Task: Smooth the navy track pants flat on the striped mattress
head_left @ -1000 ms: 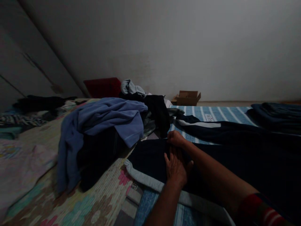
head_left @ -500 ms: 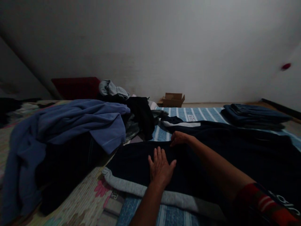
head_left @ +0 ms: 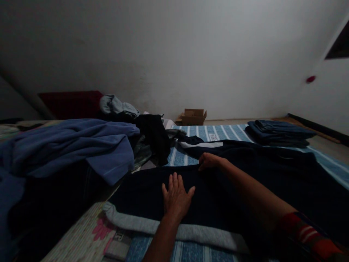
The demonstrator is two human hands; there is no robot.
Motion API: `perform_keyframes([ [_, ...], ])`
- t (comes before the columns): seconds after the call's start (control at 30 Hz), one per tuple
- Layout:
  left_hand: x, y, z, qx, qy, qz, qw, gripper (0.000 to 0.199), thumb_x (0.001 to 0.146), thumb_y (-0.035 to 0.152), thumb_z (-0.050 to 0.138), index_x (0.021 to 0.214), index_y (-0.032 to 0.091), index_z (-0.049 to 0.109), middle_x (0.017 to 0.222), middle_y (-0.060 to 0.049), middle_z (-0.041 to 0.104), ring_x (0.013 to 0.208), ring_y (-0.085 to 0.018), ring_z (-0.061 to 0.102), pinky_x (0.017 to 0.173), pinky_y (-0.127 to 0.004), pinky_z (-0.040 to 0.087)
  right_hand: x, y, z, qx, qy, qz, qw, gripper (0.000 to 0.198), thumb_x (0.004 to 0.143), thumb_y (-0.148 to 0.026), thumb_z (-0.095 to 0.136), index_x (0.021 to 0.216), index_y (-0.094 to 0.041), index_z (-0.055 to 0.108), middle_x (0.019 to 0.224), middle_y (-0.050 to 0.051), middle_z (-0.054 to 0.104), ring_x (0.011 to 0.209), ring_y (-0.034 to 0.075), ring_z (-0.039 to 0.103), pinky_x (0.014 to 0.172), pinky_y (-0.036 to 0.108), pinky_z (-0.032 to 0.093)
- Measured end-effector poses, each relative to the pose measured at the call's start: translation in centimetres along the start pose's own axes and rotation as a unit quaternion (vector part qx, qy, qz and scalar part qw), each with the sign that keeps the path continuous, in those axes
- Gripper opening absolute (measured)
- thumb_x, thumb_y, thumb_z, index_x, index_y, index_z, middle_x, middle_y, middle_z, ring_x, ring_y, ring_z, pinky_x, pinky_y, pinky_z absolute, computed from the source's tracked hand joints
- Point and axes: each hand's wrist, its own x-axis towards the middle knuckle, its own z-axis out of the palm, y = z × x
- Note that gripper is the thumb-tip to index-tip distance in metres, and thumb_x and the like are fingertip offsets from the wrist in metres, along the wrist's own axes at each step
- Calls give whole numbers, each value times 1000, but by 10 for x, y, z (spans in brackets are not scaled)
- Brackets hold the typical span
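Note:
A pair of dark navy trousers lies spread on the bed, one leg nearest me with a grey band along its near side. My left hand rests flat on this leg, fingers stretched and thumb apart. At the leg's far edge, my right hand has its fingers bent together on the navy cloth, gripping it. Beyond, the other part of the trousers shows a white stripe. My right forearm crosses over the cloth and hides some of it.
On the left lies a heap with a blue-purple garment and black clothes. A folded stack of jeans sits at the far right on the blue striped sheet. An open cardboard box stands by the wall.
The view has turned to the right, so the scene sits further left. My right hand has shifted slightly right along the trousers' far edge; my left hand stays flat on the leg.

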Motion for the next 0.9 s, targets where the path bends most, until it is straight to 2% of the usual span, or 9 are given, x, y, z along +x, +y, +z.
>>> perform_keyframes([
  [0.2, 1, 0, 1, 0, 2, -1, 1000, 75, 89, 59, 23, 144, 8, 30, 153, -14, 19, 142, -29, 13, 111, -55, 15, -19, 24, -17, -7, -32, 44, 999, 13, 59, -24, 74, 63, -17, 64, 58, -5, 57, 58, 11, 52, 53, 21, 36],
  [0.43, 0, 0, -2, 1, -9, -2, 1000, 76, 89, 60, 21, 144, 8, 30, 153, -14, 19, 142, -29, 12, 111, -55, 15, -32, 46, -25, -31, -33, 84, 995, 21, 49, -25, 80, 53, -18, 60, 50, -5, 53, 54, 12, 51, 53, 23, 37],
  [0.67, 1, 0, -2, -4, -10, 1, 1000, 76, 89, 60, 20, 144, 9, 29, 153, -14, 19, 142, -29, 11, 111, -55, 14, -35, 56, -24, -31, -17, 109, 993, 17, 59, -21, 78, 63, -16, 62, 59, -3, 57, 58, 12, 52, 56, 24, 40],
  [0.83, -2, 0, 0, -21, -8, 0, 1000, 76, 89, 60, 21, 144, 9, 29, 153, -14, 19, 142, -30, 12, 111, -55, 13, -42, 62, -24, -22, -33, 110, 993, 11, 74, -20, 70, 77, -12, 62, 68, -3, 59, 60, 9, 54, 59, 24, 45],
  [0.9, -4, 0, 1, -30, -12, 3, 999, 77, 89, 61, 21, 145, 10, 28, 153, -13, 19, 142, -29, 11, 112, -54, 13, -44, 64, -22, -20, -31, 115, 993, 10, 72, -17, 71, 76, -13, 63, 67, -2, 60, 59, 10, 55, 58, 24, 45],
])
